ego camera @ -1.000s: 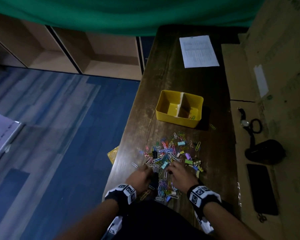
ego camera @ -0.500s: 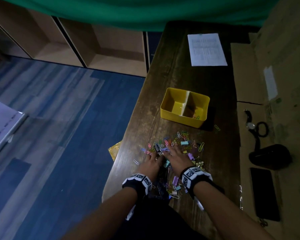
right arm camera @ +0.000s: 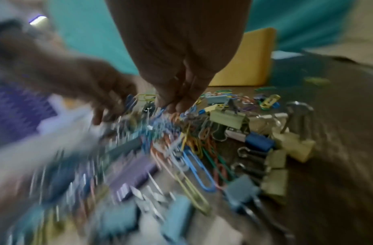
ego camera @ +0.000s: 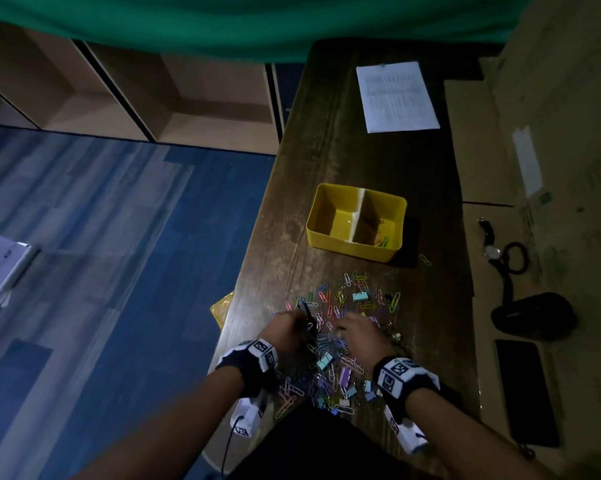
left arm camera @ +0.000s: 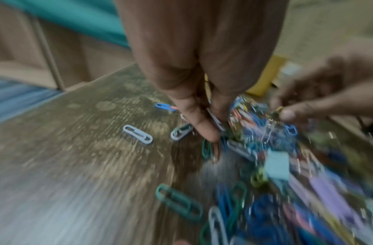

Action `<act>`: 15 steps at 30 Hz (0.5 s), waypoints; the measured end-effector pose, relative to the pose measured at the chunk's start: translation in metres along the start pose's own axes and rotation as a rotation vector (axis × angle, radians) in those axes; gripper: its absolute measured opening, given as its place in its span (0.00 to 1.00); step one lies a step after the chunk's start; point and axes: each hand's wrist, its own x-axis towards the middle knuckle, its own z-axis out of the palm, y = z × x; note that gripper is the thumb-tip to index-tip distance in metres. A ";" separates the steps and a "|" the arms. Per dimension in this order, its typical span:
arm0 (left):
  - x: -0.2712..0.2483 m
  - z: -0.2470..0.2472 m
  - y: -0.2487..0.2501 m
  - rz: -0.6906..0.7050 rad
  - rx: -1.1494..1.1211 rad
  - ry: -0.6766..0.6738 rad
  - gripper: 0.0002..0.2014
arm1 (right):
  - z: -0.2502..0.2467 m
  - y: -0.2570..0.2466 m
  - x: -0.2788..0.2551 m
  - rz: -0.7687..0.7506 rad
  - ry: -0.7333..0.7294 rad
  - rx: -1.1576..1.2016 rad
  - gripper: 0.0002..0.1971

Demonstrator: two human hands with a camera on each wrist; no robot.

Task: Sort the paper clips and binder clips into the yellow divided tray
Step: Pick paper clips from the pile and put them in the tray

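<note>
Now our left hand (ego camera: 285, 329) and right hand (ego camera: 356, 329) sit side by side, fingertips pinching into the clip pile (ego camera: 337, 341) to pick; exact holds unclear.

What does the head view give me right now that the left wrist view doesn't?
Only the head view shows inside the yellow divided tray: a few paper clips lie in its right compartment, while the left looks bare. It also shows the printed sheet at the table's far end. Only the left wrist view shows the left hand's fingertips down on the table at the pile's edge, with a pale blue paper clip lying apart. Both show the left hand, right hand and clip pile.
</note>
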 end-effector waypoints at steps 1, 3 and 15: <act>0.003 -0.004 0.000 -0.007 -0.007 -0.007 0.11 | -0.004 0.001 0.001 0.023 0.056 0.078 0.14; 0.010 -0.011 0.000 0.008 -0.009 -0.021 0.09 | -0.013 0.000 0.004 0.046 0.116 0.168 0.11; 0.037 -0.039 0.022 0.171 0.136 -0.056 0.06 | 0.014 -0.009 0.002 -0.240 -0.118 -0.464 0.26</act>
